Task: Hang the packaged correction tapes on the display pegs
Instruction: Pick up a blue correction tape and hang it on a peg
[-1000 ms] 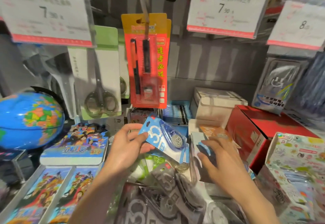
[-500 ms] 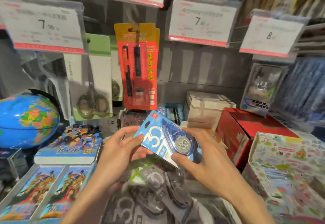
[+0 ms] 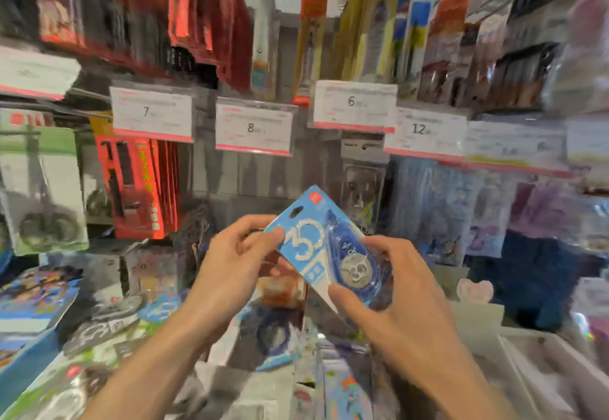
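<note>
Left hand (image 3: 230,265): thumb and fingers pinching card's left edge. Right hand (image 3: 395,291): gripping lower right corner. Correction tape pack (image 3: 316,241): held mid-air before the shelves, long axis diagonal, hang-hole end up-left; blue card, white "30", blue dispenser in blister. Price tags (image 3: 253,126) above.

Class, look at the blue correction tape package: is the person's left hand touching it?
Touching. The head view shows the left hand with its thumb pressed on the front of the blue correction tape package.
</note>
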